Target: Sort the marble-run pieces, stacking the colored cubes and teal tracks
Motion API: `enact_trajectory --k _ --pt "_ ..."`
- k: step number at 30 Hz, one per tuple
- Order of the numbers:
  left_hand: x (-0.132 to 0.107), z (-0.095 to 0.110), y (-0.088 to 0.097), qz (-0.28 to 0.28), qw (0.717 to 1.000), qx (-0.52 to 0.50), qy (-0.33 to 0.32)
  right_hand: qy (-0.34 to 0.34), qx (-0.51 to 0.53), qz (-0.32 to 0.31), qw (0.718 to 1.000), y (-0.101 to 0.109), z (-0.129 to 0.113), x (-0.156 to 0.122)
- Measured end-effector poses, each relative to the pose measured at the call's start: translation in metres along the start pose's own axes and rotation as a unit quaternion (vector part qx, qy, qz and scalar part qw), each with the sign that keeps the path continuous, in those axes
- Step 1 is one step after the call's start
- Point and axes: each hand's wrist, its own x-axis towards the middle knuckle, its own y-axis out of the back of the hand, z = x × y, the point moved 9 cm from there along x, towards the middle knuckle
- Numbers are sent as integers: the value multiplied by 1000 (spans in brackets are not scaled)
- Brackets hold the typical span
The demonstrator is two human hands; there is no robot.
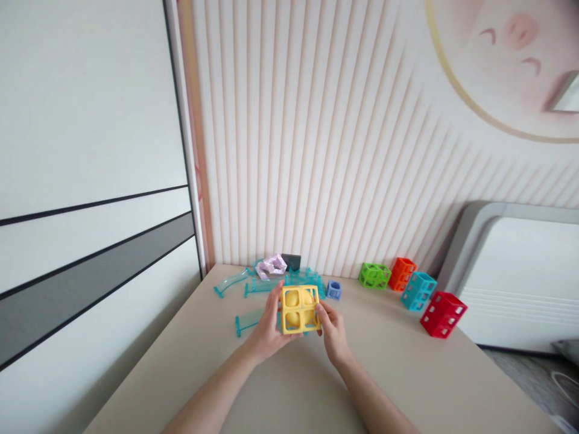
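A yellow open-frame cube block (300, 309) with rounded yellow shapes inside is held just above the beige table (407, 374). My left hand (270, 325) grips its left side, fingers curled round the frame. My right hand (332, 328) grips its right side in the same way. Both forearms reach in from the bottom of the view.
Teal clear track pieces (253, 286) lie behind the hands, with a lilac folded piece (271, 265), a dark small box (291, 261) and a small blue cube (333, 290). At the right stand green (374, 275), orange (402, 273), teal (418, 290) and red (443, 313) frame blocks. A ribbed wall is behind.
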Motion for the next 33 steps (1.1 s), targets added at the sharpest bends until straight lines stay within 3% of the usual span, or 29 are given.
enact_trajectory --k 3,7,10,16,21,27,33 --pt "1 7 2 -5 999 20 -28 4 -11 -23 1000 -5 -3 -2" --pt "2 6 2 -24 999 24 -15 18 2 -35 999 -11 -16 -7" --pt "3 7 5 -31 999 38 -18 -25 44 -42 998 -18 -16 -12" --pt "-1 1 -2 -111 979 153 -80 -109 175 -138 969 -44 -8 -23" --pt "-3 -9 -6 -128 960 225 -105 -83 165 -132 974 -41 -7 -20" --pt "-7 -7 -12 -132 927 309 -167 -75 148 -118 979 -40 -7 -18" --pt "-10 0 -11 -130 919 312 -203 -73 139 -130 979 -41 -13 -21"
